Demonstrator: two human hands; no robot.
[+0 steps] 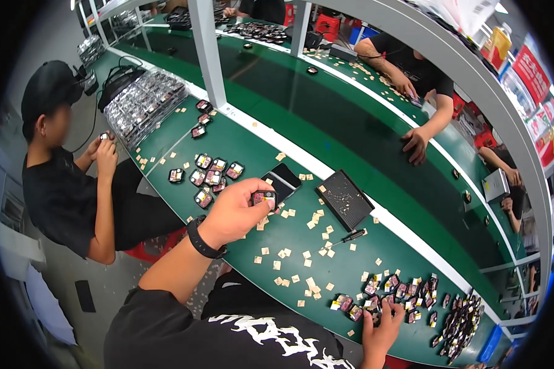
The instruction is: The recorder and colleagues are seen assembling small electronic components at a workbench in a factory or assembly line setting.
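Observation:
My left hand (237,212), with a black band on its wrist, is closed around a small black-cased electronic module (264,198). The module's inside shows pinkish-red, with a white patch. At the lower right, my right hand (380,332) reaches to the near edge of a heap of similar modules (406,292), thumb and fingers apart. I see nothing held clear of the heap in it. Beyond my left hand a dark phone (282,182) lies on the green bench (246,261). A looser group of modules (212,175) sits to the left.
Small beige squares (309,283) are scattered over the bench. A black tray (345,200) and a screwdriver (353,235) lie ahead. A dark conveyor belt (326,120) runs beyond a white rail. Stacked clear packs (144,104) stand near a seated co-worker (61,178); others work across the belt.

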